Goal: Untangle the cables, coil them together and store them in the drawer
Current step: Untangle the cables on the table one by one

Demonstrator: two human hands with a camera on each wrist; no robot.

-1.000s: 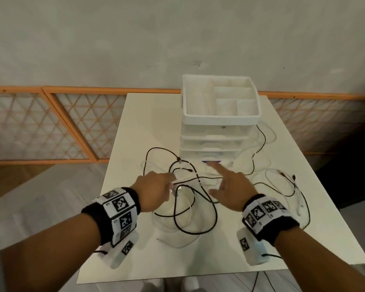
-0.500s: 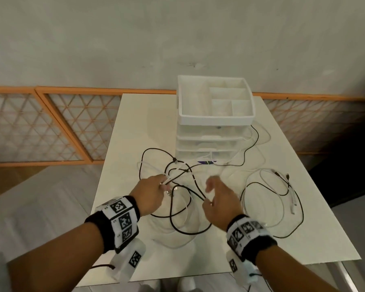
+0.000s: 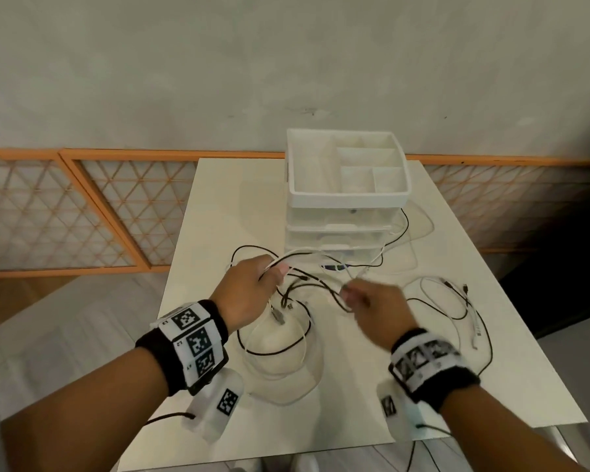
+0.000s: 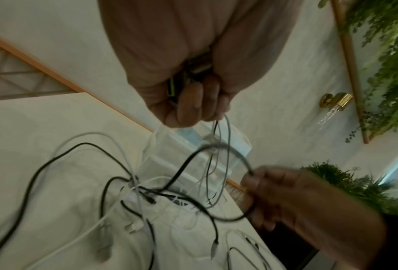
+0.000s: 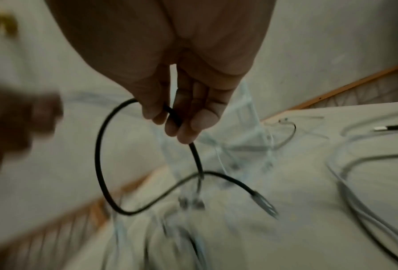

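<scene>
The left hand (image 3: 249,291) is raised a little above the surface (image 3: 218,206), its fingers curled tight round a bundle of thin white and black cables (image 3: 286,332); in the left wrist view the strands (image 4: 219,138) drop out of the fist and fan down toward the tangle below. The right hand (image 3: 372,301), just to the right of the left and apart from it, pinches a black cable (image 5: 101,155) between thumb and fingertips (image 5: 186,131); that cable bows out leftward from the pinch in a wide loop, curves back under the hand, and ends in a metal plug (image 5: 265,202) pointing down and to the right toward the surface. Between the two hands several strands run roughly side to side, lifted off the surface. Under and nearer than the left hand the remaining tangle lies in loose loops, with a plug end hanging just below the fist. To the right of the right hand, well clear of it, a separate run of white and black cable (image 3: 470,311) lies in a long loop whose axis runs away from the person. Beyond both hands stands the white drawer unit (image 3: 338,233), drawers closed, with a divided tray (image 3: 346,199) on top; cable strands lie against its front and right side.
</scene>
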